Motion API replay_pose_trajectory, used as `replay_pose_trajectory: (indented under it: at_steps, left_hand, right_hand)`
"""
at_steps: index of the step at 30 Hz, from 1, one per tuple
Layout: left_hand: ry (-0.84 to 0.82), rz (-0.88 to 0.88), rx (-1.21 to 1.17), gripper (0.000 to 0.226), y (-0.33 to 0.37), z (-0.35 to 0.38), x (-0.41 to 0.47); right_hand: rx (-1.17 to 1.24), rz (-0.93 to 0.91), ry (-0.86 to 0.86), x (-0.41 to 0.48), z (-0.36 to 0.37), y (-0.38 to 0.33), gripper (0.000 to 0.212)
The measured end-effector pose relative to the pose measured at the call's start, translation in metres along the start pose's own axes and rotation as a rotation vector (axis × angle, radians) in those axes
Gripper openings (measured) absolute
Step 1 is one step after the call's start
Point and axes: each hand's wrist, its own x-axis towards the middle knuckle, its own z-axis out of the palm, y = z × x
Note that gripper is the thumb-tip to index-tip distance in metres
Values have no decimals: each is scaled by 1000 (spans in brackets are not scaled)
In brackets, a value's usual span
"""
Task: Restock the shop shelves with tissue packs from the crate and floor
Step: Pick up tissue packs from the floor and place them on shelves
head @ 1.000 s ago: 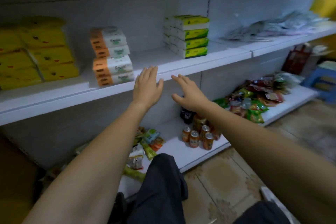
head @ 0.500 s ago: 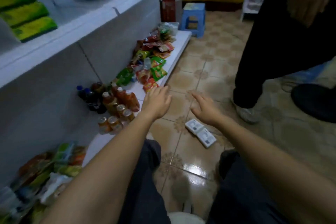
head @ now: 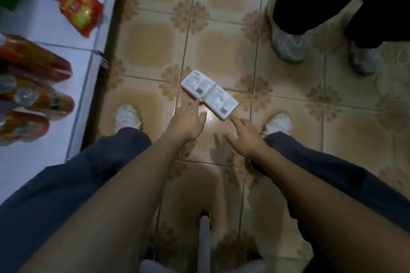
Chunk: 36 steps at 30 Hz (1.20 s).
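Two white tissue packs (head: pixel 209 94) lie side by side on the tan floor tiles, between my feet. My left hand (head: pixel 187 121) reaches down with fingers apart, its fingertips at the near edge of the left pack. My right hand (head: pixel 244 136) is spread open just below the right pack, its index finger nearly touching that pack's near corner. Neither hand holds anything. No crate is in view.
The white bottom shelf (head: pixel 44 157) runs along the left with red snack bags (head: pixel 81 10) and orange drink bottles (head: pixel 33 99). Another person's legs and grey shoes (head: pixel 288 44) stand at the upper right. A grey stool frame (head: pixel 204 241) sits below me.
My view swung from the tissue shelves down to the floor. Both hands dropped from the shelf edge and moved down to the two packs on the tiles.
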Motion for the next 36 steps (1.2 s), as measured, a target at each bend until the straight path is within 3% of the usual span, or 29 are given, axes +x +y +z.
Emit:
replay_pose_trajectory:
  at_steps: [4, 11, 17, 19, 22, 26, 30, 36]
  left_hand:
    - [-77, -69, 10, 52, -29, 31, 81]
    - [-59, -128, 93, 59, -79, 45, 202]
    - [-67, -207, -151, 87, -101, 54, 254]
    - [-49, -229, -283, 81, -98, 61, 250]
    - [-72, -253, -460, 71, -74, 57, 228]
    - [-40, -378, -410, 68, -72, 45, 222]
    - [-11, -287, -391, 66, -77, 39, 245]
    - [-68, -270, -690, 66, -78, 55, 280]
  right_hand:
    - [69, 43, -13, 86, 26, 13, 56]
    - [294, 53, 11, 203, 56, 10, 60]
    - [520, 104, 92, 240, 67, -6, 62]
    - [565, 118, 43, 240, 65, -12, 64]
    - [530, 36, 30, 229, 59, -28, 61]
    - [374, -4, 170, 224, 40, -26, 52]
    - [250, 53, 326, 262, 18, -1, 59]
    - [234, 105, 155, 322, 8, 11, 73]
